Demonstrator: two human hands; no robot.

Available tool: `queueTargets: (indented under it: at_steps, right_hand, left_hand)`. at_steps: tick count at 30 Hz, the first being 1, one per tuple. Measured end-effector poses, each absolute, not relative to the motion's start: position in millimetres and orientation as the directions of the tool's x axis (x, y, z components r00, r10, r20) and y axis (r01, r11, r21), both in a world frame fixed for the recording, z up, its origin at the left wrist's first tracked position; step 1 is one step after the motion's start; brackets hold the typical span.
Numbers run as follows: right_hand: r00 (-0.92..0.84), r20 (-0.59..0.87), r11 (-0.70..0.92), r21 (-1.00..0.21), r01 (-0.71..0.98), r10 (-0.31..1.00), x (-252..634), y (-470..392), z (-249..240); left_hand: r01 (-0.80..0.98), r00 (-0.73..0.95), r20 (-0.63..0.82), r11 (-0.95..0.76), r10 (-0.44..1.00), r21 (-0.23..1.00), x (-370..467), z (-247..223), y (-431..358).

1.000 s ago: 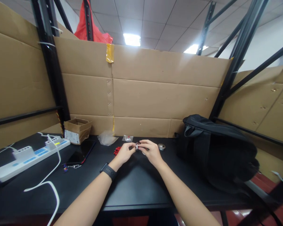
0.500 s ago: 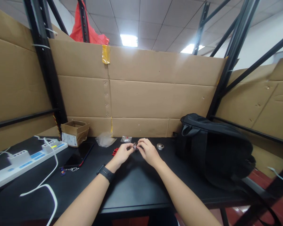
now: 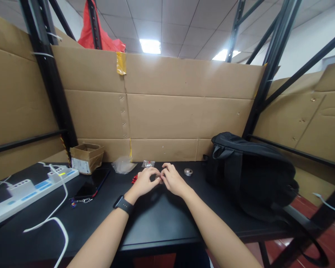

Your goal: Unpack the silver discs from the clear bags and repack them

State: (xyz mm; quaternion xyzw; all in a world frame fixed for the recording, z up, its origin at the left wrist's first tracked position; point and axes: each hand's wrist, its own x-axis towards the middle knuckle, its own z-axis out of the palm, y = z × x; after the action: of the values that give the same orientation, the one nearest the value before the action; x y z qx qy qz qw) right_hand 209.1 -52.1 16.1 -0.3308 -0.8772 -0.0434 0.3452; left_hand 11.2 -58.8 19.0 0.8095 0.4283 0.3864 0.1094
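Note:
My left hand [image 3: 145, 182], with a dark watch on the wrist, is closed in a pinch above the black table. The fingertips of my right hand [image 3: 174, 181] meet it from the right, pinched too. Between them is a small shiny round metal piece [image 3: 160, 179], mostly hidden by the fingers. Right of my hands a silvery round metal piece [image 3: 188, 172] lies flat. Behind them sits a small clear packet [image 3: 148, 164] with something shiny and red in it. A red object [image 3: 134, 179] shows partly beside my left hand.
A crumpled clear plastic bag [image 3: 123, 165], an open cardboard box [image 3: 87, 158] and a dark phone [image 3: 92, 185] are on the left. Farther left lies a white power strip [image 3: 35, 194] with loose cables. A black backpack [image 3: 251, 175] stands at right. Cardboard panels [image 3: 162, 115] wall the back.
Both hands have closed in around the small metal piece, and the left fingers now curl over it and cover most of it. The whole view has shifted slightly.

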Motion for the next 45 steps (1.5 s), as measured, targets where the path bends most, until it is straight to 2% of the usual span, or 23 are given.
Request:
queueTargets:
  at_steps: [8, 13, 16, 21, 26, 34, 41, 45]
  right_hand:
    - [-0.517, 0.635, 0.769, -0.201, 0.607, 0.574, 211, -51, 16]
    - [-0.512, 0.646, 0.802, -0.286, 0.524, 0.565, 211, -47, 16]
    - [-0.469, 0.642, 0.774, -0.343, 0.532, 0.606, 221, -38, 16]
    - [-0.389, 0.511, 0.615, -0.41, 0.674, 0.766, 250, -19, 6]
    - [-0.377, 0.4, 0.529, -0.4, 0.748, 0.835, 257, -12, -5]
    - [-0.362, 0.408, 0.524, -0.418, 0.743, 0.838, 245, -11, -3]
    - [-0.371, 0.418, 0.53, -0.378, 0.759, 0.829, 243, -9, -5]
    - [-0.362, 0.532, 0.61, -0.422, 0.671, 0.766, 241, -13, 2]
  left_hand:
    - [0.744, 0.311, 0.451, -0.51, 0.837, 0.433, 15, 10, -55]
    - [0.755, 0.284, 0.452, -0.488, 0.846, 0.438, 19, 13, -57]
    - [0.781, 0.261, 0.434, -0.453, 0.862, 0.43, 21, 10, -58]
    - [0.801, 0.29, 0.41, -0.454, 0.865, 0.39, 23, 2, -55]
    - [0.801, 0.322, 0.44, -0.489, 0.838, 0.346, 24, -2, -53]
    - [0.819, 0.337, 0.471, -0.501, 0.816, 0.282, 22, 1, -55]
    - [0.84, 0.332, 0.505, -0.493, 0.797, 0.225, 21, 4, -58]
    - [0.848, 0.299, 0.533, -0.476, 0.792, 0.232, 21, 6, -59]
